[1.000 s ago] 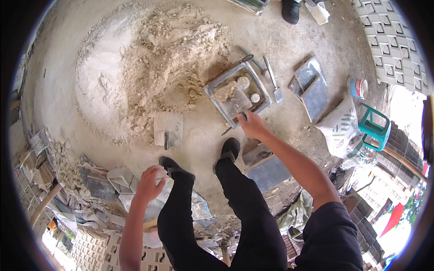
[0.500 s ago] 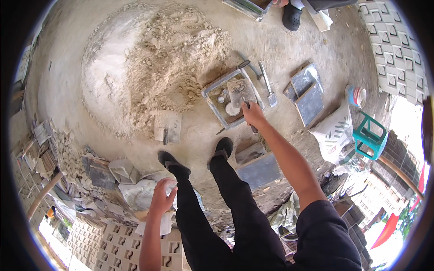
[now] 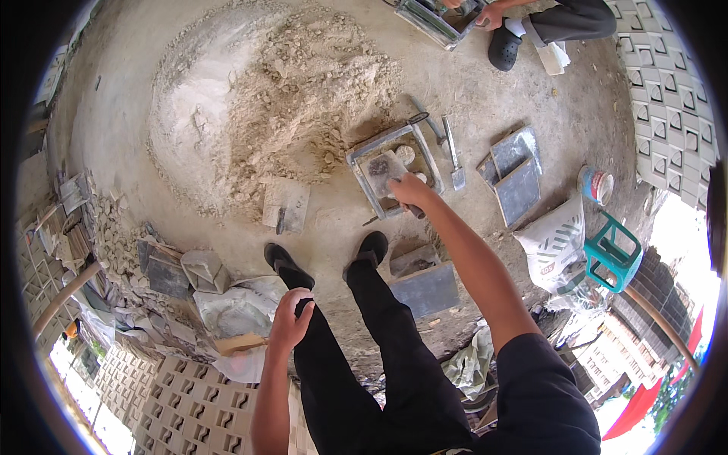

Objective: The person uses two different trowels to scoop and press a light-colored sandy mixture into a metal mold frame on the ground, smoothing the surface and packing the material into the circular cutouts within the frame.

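Observation:
My right hand (image 3: pixel 411 189) is closed around the handle of a flat, square-bladed trowel (image 3: pixel 377 168). The trowel's dusty blade is over a rectangular metal mould frame (image 3: pixel 429 158) on the ground; whether it touches the contents, I cannot tell. Pale round pieces, one a disc (image 3: pixel 405 155), show inside the frame, partly covered by blade and hand. My left hand (image 3: pixel 288 322) hangs beside my left knee, thumb apart from the fingers, holding nothing. A second square trowel (image 3: pixel 294 199) lies at the edge of a big heap of crumbly sandy mix (image 3: pixel 303 98).
A hammer-like tool (image 3: pixel 455 171) lies right of the frame. Further right are grey plates (image 3: pixel 518 189), a white sack (image 3: pixel 557 235), a green stool (image 3: pixel 613 254) and a bucket (image 3: pixel 595 184). Another person's hands (image 3: pixel 491 15) work at a second mould (image 3: pixel 432 26). Patterned blocks (image 3: pixel 667 114) are stacked far right.
My right hand has drawn the trowel blade left and slightly down across the frame, uncovering a round disc. My left hand has shifted a little right. More of the other person shows.

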`<control>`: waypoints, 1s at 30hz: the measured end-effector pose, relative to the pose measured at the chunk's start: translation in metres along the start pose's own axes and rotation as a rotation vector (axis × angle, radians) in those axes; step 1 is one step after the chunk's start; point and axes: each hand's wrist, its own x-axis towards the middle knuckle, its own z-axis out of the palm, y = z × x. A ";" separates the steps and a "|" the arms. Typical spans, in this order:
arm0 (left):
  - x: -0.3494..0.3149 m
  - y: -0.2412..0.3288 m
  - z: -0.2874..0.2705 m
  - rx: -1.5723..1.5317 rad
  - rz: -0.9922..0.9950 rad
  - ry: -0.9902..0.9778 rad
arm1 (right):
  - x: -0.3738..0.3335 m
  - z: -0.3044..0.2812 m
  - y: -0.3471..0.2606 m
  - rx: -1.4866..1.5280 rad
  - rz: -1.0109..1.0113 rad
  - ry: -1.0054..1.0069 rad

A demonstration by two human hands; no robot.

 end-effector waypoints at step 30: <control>0.017 0.031 -0.021 -0.210 -0.059 0.270 | -0.120 0.107 -0.035 0.403 0.038 0.070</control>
